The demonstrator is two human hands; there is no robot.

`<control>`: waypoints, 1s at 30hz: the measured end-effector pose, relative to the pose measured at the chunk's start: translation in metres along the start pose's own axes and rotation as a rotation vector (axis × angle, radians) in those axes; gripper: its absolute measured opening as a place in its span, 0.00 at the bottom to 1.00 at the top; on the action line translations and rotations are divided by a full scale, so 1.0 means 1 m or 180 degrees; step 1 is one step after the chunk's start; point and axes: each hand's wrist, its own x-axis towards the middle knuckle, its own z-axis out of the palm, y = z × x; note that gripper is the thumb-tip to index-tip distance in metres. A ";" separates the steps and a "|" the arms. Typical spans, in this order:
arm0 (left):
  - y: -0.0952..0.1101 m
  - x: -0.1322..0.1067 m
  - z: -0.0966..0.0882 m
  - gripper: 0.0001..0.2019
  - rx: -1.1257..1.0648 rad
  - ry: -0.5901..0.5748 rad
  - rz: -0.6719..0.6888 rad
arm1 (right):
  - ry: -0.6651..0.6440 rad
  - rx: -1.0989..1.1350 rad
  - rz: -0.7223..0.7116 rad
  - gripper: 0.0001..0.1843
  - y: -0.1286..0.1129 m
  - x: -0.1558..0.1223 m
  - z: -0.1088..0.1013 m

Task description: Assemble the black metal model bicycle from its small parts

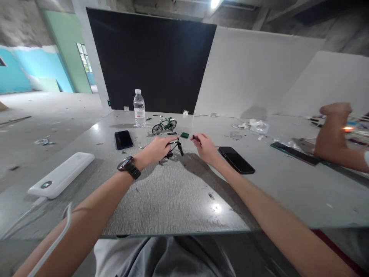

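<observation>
My left hand [157, 148], with a dark watch on its wrist, is closed around a small black model bicycle frame [174, 148] that rests on the grey table [178, 196]. Just to the right, my right hand [205, 147] pinches a small dark part [195, 137] between its fingertips, a short way from the frame. A finished green model bicycle [164, 125] stands farther back. A small green piece [185, 135] and a thin black piece [172, 133] lie between the two models.
A water bottle [139, 108] stands at the back. A dark phone [123, 139] lies left, another phone [236, 159] right of my right hand. A white power bank [62, 174] sits at the left edge. Another person's arm [336, 140] rests at the far right among small parts.
</observation>
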 end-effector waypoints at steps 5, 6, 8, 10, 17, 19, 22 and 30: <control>0.001 -0.001 0.000 0.26 -0.0158 -0.0039 -0.0089 | 0.0468 0.0618 -0.0187 0.15 -0.024 -0.011 -0.013; 0.002 -0.001 0.000 0.26 -0.0165 -0.0004 -0.0070 | 0.0469 0.0584 -0.0279 0.15 -0.028 -0.013 -0.012; 0.001 -0.001 0.000 0.26 -0.0153 0.0070 0.0007 | 0.0438 0.0459 -0.0472 0.15 -0.032 -0.016 -0.008; 0.001 0.000 0.001 0.26 -0.0133 0.0087 0.0064 | 0.0382 0.0381 -0.0652 0.15 -0.033 -0.016 -0.002; 0.000 -0.001 0.001 0.25 -0.0145 0.0059 0.0044 | 0.0393 0.0302 -0.0798 0.10 -0.031 -0.017 0.010; 0.000 -0.001 0.001 0.25 -0.0123 0.0062 0.0037 | 0.0482 0.0261 -0.0813 0.09 -0.031 -0.017 0.011; -0.001 -0.001 0.001 0.25 -0.0142 0.0015 0.0009 | 0.0534 0.0212 -0.0833 0.08 -0.031 -0.017 0.011; -0.003 -0.001 0.003 0.25 -0.0099 0.0079 0.0074 | 0.0606 0.0166 -0.0862 0.08 -0.032 -0.018 0.010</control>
